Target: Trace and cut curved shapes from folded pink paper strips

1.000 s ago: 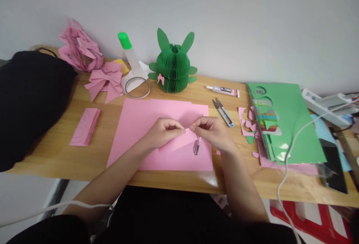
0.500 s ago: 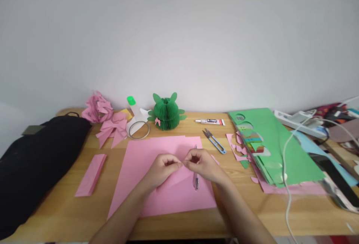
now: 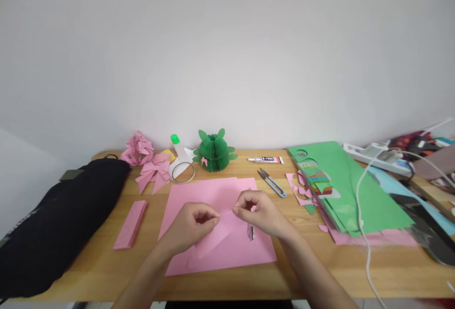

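Above the pink paper sheets [image 3: 177,204], my left hand [image 3: 195,226] is closed, thumb and forefinger pinched. My right hand [image 3: 259,212] is pinched the same way a short gap to its right. Whatever the fingertips hold is too small to make out. A paler pink paper piece [image 3: 213,242] slants below my left hand; I cannot tell whether the fingers touch it. Partly hidden under my right hand lies a slim pen-like tool [image 3: 251,231]. Beyond the sheets stands a green honeycomb paper ball [image 3: 213,153] with leaf-shaped pieces and a small pink bow.
At left are a black bag [image 3: 71,219], a folded pink paper strip [image 3: 131,224], pink paper bows [image 3: 154,171], a glue stick [image 3: 178,147] and a tape roll [image 3: 184,173]. Thread snips [image 3: 272,183], a glue tube [image 3: 266,160], paper scraps [image 3: 300,190], green paper [image 3: 362,195] and a white cable [image 3: 359,204] are rightward.
My hands have drawn apart; their fingertips were almost together before. The left hand has moved left and down. The camera view has shifted slightly.
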`<action>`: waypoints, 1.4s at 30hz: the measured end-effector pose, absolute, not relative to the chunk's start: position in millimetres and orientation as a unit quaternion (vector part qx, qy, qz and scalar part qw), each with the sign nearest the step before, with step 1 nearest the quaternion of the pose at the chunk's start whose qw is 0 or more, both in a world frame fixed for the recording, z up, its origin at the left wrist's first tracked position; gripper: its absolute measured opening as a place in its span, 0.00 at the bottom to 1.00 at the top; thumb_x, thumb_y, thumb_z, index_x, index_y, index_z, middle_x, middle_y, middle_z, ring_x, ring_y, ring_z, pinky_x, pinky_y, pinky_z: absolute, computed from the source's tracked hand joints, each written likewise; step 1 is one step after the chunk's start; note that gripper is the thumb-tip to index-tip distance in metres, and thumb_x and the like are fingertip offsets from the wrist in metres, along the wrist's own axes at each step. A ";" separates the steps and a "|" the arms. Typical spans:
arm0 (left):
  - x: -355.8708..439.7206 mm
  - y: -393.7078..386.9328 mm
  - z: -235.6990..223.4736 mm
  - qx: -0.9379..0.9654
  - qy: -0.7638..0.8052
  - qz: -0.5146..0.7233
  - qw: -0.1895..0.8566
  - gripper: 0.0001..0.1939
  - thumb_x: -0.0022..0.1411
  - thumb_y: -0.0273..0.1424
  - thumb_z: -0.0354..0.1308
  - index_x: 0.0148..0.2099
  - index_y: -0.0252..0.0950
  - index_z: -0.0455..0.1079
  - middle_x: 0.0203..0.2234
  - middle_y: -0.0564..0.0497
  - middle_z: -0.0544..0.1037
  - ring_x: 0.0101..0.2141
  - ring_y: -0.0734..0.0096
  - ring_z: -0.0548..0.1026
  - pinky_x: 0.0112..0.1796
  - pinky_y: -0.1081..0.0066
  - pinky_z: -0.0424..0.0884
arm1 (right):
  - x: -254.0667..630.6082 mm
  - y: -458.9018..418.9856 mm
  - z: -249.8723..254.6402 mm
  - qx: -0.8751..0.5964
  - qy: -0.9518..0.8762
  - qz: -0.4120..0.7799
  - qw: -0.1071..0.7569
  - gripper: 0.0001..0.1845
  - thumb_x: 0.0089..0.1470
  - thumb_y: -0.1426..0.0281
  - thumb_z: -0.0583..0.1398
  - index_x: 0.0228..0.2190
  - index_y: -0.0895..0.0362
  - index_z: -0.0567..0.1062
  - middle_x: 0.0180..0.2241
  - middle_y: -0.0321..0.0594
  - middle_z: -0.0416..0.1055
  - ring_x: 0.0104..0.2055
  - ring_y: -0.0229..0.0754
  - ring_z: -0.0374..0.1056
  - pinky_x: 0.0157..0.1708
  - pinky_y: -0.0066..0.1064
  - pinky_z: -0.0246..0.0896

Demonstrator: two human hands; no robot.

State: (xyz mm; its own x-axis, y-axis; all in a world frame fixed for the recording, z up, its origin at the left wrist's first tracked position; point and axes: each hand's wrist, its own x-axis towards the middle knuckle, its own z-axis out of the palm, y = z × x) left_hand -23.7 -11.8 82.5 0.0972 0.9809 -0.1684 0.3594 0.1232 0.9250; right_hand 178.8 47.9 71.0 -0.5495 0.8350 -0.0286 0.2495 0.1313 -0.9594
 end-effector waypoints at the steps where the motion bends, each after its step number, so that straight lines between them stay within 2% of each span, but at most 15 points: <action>1: -23.7 -14.3 82.3 0.569 0.588 0.329 0.470 0.10 0.50 0.36 0.58 0.26 0.35 0.75 0.22 0.50 0.78 0.22 0.72 0.71 0.25 0.73 0.66 | 178.6 45.1 70.6 -0.385 -0.705 0.526 0.278 0.09 0.47 0.67 0.62 0.21 0.58 0.73 0.19 0.34 0.68 0.22 0.33 0.61 0.22 0.26 0.56; 5: -27.5 -30.4 81.8 0.571 0.596 0.329 0.460 0.10 0.50 0.36 0.59 0.25 0.35 0.74 0.20 0.51 0.78 0.21 0.72 0.71 0.24 0.73 0.67 | 182.1 34.1 72.2 -0.395 -0.696 0.528 0.284 0.10 0.47 0.65 0.62 0.21 0.58 0.72 0.19 0.33 0.66 0.20 0.33 0.60 0.20 0.26 0.55; 10: -52.0 -60.9 77.6 0.574 0.614 0.317 0.439 0.09 0.50 0.35 0.58 0.25 0.36 0.74 0.21 0.49 0.80 0.25 0.67 0.77 0.29 0.71 0.72 | 206.1 26.8 83.2 -0.414 -0.694 0.491 0.326 0.10 0.45 0.66 0.62 0.19 0.58 0.70 0.18 0.34 0.66 0.21 0.33 0.59 0.22 0.26 0.56; 13: -64.0 -71.8 77.3 0.579 0.647 0.332 0.369 0.09 0.52 0.37 0.59 0.26 0.37 0.74 0.23 0.49 0.81 0.27 0.63 0.79 0.32 0.68 0.75 | 215.3 20.4 89.3 -0.420 -0.709 0.459 0.333 0.09 0.47 0.67 0.61 0.20 0.58 0.71 0.20 0.35 0.69 0.22 0.34 0.61 0.23 0.26 0.57; 16: -55.0 -72.9 83.9 0.601 0.652 0.363 0.285 0.10 0.54 0.38 0.59 0.34 0.38 0.77 0.32 0.47 0.83 0.35 0.62 0.80 0.39 0.67 0.75 | 204.0 7.5 91.5 -0.391 -0.760 0.437 0.280 0.07 0.48 0.71 0.61 0.21 0.58 0.73 0.22 0.36 0.71 0.24 0.34 0.63 0.25 0.26 0.58; 18: -39.5 -70.9 89.7 0.647 0.608 0.359 0.288 0.10 0.57 0.36 0.58 0.37 0.39 0.78 0.37 0.48 0.83 0.38 0.63 0.80 0.41 0.67 0.75 | 188.8 -2.6 92.0 -0.366 -0.791 0.417 0.259 0.06 0.47 0.75 0.61 0.21 0.58 0.73 0.22 0.35 0.71 0.24 0.34 0.63 0.26 0.26 0.57; 23: -10.2 -68.5 94.2 0.681 0.549 0.377 0.304 0.09 0.60 0.33 0.56 0.30 0.38 0.75 0.28 0.50 0.81 0.31 0.67 0.78 0.36 0.70 0.74 | 165.9 -18.6 94.1 -0.368 -0.802 0.377 0.280 0.06 0.48 0.77 0.61 0.21 0.58 0.73 0.22 0.34 0.69 0.24 0.33 0.62 0.24 0.24 0.54; 29: -7.8 -70.6 88.8 0.644 0.564 0.404 0.322 0.07 0.56 0.34 0.59 0.32 0.37 0.75 0.27 0.50 0.80 0.31 0.67 0.78 0.37 0.69 0.75 | 170.5 -23.3 94.0 -0.367 -0.793 0.381 0.302 0.06 0.49 0.76 0.61 0.22 0.57 0.73 0.22 0.33 0.69 0.24 0.33 0.62 0.25 0.25 0.55; 36: -7.0 -75.9 82.0 0.616 0.575 0.422 0.334 0.07 0.55 0.34 0.59 0.31 0.36 0.75 0.27 0.50 0.81 0.31 0.66 0.78 0.36 0.69 0.75 | 169.0 -28.4 87.2 -0.353 -0.798 0.379 0.309 0.06 0.51 0.74 0.61 0.23 0.57 0.74 0.23 0.35 0.69 0.25 0.34 0.63 0.26 0.25 0.56; 42: -8.5 -76.8 75.4 0.623 0.577 0.427 0.309 0.08 0.55 0.33 0.56 0.31 0.36 0.74 0.26 0.50 0.80 0.30 0.67 0.78 0.35 0.70 0.75 | 163.4 -31.0 79.5 -0.364 -0.811 0.333 0.313 0.07 0.51 0.76 0.60 0.23 0.57 0.73 0.24 0.35 0.70 0.25 0.34 0.64 0.27 0.25 0.57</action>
State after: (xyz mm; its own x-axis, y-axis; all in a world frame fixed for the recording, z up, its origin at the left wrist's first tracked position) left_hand -8.5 -76.8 75.4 -0.0320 0.9839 0.1756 0.4550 -0.1421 0.8791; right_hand 163.4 -31.0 79.5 -0.5383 0.7998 0.2656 0.3832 0.5130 -0.7681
